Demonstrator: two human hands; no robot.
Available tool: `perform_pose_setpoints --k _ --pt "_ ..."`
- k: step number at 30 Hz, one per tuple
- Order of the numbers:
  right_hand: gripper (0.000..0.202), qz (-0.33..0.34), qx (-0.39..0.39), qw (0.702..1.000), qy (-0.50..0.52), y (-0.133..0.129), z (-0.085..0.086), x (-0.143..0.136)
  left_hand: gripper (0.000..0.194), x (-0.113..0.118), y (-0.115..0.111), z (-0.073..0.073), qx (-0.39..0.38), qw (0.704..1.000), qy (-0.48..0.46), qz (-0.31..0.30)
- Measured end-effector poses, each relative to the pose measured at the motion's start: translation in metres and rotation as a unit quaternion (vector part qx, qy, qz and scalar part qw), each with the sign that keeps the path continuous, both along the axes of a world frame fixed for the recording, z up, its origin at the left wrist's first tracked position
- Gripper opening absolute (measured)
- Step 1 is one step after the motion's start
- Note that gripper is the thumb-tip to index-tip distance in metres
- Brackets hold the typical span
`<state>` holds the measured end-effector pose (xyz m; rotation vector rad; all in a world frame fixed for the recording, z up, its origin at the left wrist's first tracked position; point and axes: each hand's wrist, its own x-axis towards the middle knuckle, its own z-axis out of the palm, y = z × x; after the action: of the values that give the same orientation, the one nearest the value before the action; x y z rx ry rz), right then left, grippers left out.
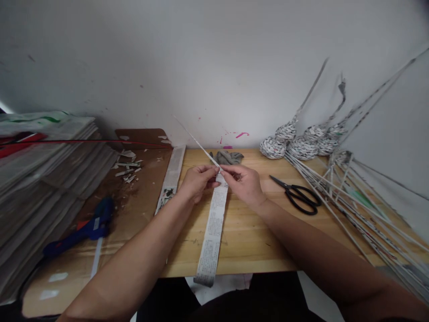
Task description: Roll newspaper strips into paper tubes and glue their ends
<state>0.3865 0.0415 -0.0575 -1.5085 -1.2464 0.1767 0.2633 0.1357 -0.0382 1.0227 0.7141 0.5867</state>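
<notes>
A long newspaper strip point(214, 223) runs across the wood table and hangs over its front edge. Its far end is rolled into a thin paper stick that slants up and to the left. Where the flat part meets the rolled part, my left hand point(200, 181) pinches the paper between thumb and fingers. Close beside it, my right hand point(244, 181) also pinches the strip, the fingertips of both hands nearly meeting. Behind the hands lies a crumpled grey cloth point(228, 157). Black-handled scissors point(298, 194) rest to the right of my right hand.
Newspaper strips point(174, 172) lie left of my hands. Further left, a blue glue gun point(87, 228) and paper scraps point(129, 167) lie on cardboard point(140, 192) beside a newspaper stack point(50, 188). At right are woven paper gourd shapes point(303, 145) and several paper sticks point(355, 214).
</notes>
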Motion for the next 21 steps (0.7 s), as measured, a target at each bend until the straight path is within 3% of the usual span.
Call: perform_pose_setpoints --k 7,21 --pt "0.025 0.002 0.006 0.992 -0.122 -0.0048 0.0105 -0.0026 0.018 -0.002 0.002 0.0039 -0.014 1.0 0.005 -0.003" --pt "0.034 0.036 0.016 0.962 -0.269 -0.0041 0.0039 0.0036 0.006 -0.0024 0.0047 0.0064 -0.037 0.999 0.012 0.011"
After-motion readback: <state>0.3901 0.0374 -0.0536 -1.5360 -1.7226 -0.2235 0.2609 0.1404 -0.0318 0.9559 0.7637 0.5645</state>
